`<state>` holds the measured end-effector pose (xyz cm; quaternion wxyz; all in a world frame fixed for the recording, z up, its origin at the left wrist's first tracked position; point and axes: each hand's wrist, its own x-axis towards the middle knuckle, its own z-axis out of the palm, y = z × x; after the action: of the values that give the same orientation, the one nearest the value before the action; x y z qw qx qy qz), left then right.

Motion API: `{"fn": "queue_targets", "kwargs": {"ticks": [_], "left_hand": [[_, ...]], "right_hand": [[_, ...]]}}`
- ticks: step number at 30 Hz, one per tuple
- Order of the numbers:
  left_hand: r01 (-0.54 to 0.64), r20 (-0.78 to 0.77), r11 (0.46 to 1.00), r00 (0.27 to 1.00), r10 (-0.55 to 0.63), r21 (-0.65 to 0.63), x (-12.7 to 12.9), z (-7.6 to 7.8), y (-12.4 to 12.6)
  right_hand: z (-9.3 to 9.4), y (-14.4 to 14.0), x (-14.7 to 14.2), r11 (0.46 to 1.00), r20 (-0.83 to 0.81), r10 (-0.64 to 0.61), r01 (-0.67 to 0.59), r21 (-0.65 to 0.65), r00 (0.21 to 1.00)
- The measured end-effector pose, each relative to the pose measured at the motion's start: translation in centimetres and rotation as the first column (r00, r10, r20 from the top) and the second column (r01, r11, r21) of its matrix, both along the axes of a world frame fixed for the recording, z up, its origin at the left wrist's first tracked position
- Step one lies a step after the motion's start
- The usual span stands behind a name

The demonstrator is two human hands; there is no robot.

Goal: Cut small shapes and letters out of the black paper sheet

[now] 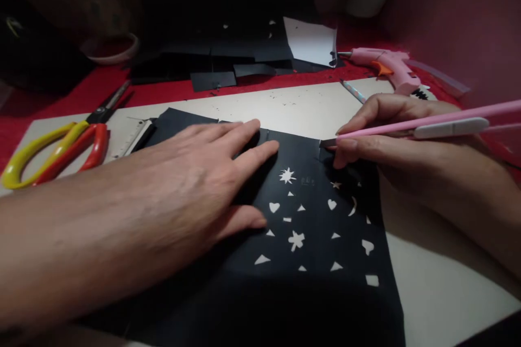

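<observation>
A black paper sheet (309,238), cut with small stars, hearts and triangles, lies on a pale board (439,293). The left hand (195,184) presses flat and open on the sheet, left of the cutouts. The right hand (382,135) pinches a pink craft knife (427,122), its tip touching the sheet's far edge just beyond its fingertips.

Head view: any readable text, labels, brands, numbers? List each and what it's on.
No text reads clearly.
Black paper sheet: faint marks beside the star cut-out, too small to read; the other white shapes are cut-outs, not letters.
Ruler: graduation marks only, numbers blurred.
Pink craft knife in the right hand: no label visible.
Glue gun and scissors: no brand visible.
Left hand lies flat on the sheet.
</observation>
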<state>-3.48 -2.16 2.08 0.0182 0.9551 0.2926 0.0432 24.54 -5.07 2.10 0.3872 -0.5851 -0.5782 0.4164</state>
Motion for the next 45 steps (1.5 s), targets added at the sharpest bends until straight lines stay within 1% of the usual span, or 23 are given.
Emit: {"fn": "queue_targets", "kwargs": {"ticks": [1, 2, 4, 6, 7, 9, 11, 14, 16, 18, 20, 22, 23, 26, 28, 29, 33, 36, 39, 45], "left_hand": [[0.023, -0.018, 1.0, 1.0, -0.022, 0.019, -0.3, 0.2, 0.4], [0.034, -0.061, 0.999, 0.998, -0.034, -0.003, -0.5, 0.2, 0.7], [0.02, -0.136, 0.999, 0.99, -0.026, -0.048, 0.0, -0.1, 0.6], [-0.006, -0.197, 1.0, 0.98, 0.001, -0.023, 1.0, -0.5, -0.3], [-0.031, -0.211, 0.999, 0.977, 0.034, 0.02, 1.5, -0.8, -0.9], [-0.04, -0.212, 0.994, 0.975, 0.062, 0.105, 2.5, -1.2, -2.1], [-0.067, -0.158, 0.979, 0.983, 0.098, 0.192, 3.1, -1.4, -3.0], [-0.061, -0.054, 0.965, 0.996, 0.077, 0.253, 3.5, -1.6, -3.1], [-0.019, -0.001, 0.968, 1.0, 0.02, 0.25, 3.5, -1.8, -2.6], [0.028, 0.031, 0.976, 0.999, -0.036, 0.216, 3.6, -2.1, -2.1], [0.05, 0.041, 0.983, 0.997, -0.058, 0.174, 3.6, -2.5, -1.8], [0.034, 0.045, 0.986, 0.998, -0.042, 0.165, 3.6, -2.7, -1.8], [0.023, 0.047, 0.985, 0.998, -0.031, 0.168, 3.6, -2.8, -1.8], [0.002, 0.063, 0.986, 0.998, -0.013, 0.168, 3.8, -3.0, -1.9], [-0.004, 0.081, 0.988, 0.997, -0.009, 0.155, 4.0, -3.1, -1.9], [-0.01, 0.095, 0.989, 0.995, -0.004, 0.145, 4.1, -3.1, -1.9], [-0.036, 0.144, 0.995, 0.989, 0.022, 0.095, 4.3, -3.0, -1.9], [-0.038, 0.144, 0.996, 0.989, 0.027, 0.077, 4.1, -3.0, -1.9], [-0.027, 0.138, 0.996, 0.99, 0.015, 0.084, 3.9, -3.3, -2.1], [-0.057, 0.186, 0.989, 0.982, 0.031, 0.137, 3.5, -4.5, -2.6]], "right_hand": [[-0.2, 0.2, 0.2, 1.0, 0.007, -0.006, 0.006, -0.005, 1.0], [-0.4, 0.5, 0.3, 1.0, 0.005, -0.013, 0.013, 0.0, 1.0], [-0.7, 1.0, 0.3, 0.999, -0.017, -0.013, 0.014, 0.04, 1.0], [-0.8, 1.4, 0.2, 0.996, -0.033, -0.001, 0.004, 0.09, 0.999], [-0.8, 1.5, 0.2, 0.993, -0.053, -0.001, 0.007, 0.115, 0.999], [-0.5, 1.2, 0.0, 0.99, -0.096, -0.007, 0.021, 0.139, 0.995], [-0.1, 0.4, -0.2, 0.992, -0.09, -0.016, 0.027, 0.127, 0.996], [0.5, -0.9, -0.5, 0.997, 0.039, -0.002, 0.0, 0.072, 0.999], [0.6, -1.4, -0.6, 0.997, 0.081, -0.009, 0.003, 0.073, 0.997], [0.4, -1.4, -0.6, 0.996, 0.078, -0.037, 0.031, 0.079, 0.996], [0.0, -1.2, -0.7, 0.997, 0.072, -0.06, 0.056, 0.057, 0.996], [-0.3, -1.1, -0.8, 0.998, 0.122, -0.054, 0.049, 0.046, 0.991], [-0.5, -1.1, -0.8, 0.997, 0.169, -0.043, 0.032, 0.071, 0.985], [-0.8, -1.5, -1.0, 0.975, 0.331, -0.045, -0.03, 0.219, 0.943], [-0.8, -1.8, -1.0, 0.957, 0.393, -0.068, -0.052, 0.285, 0.917], [-0.8, -2.0, -1.0, 0.954, 0.416, -0.075, -0.055, 0.293, 0.906], [-0.7, -2.2, -1.0, 0.96, 0.473, -0.025, -0.11, 0.256, 0.881], [-0.8, -2.3, -1.0, 0.963, 0.468, -0.036, -0.094, 0.253, 0.883], [-0.8, -2.4, -1.0, 0.978, 0.487, -0.046, -0.06, 0.2, 0.872], [-0.7, -2.2, -1.6, 0.963, 0.509, -0.136, -0.006, 0.268, 0.85]]}}
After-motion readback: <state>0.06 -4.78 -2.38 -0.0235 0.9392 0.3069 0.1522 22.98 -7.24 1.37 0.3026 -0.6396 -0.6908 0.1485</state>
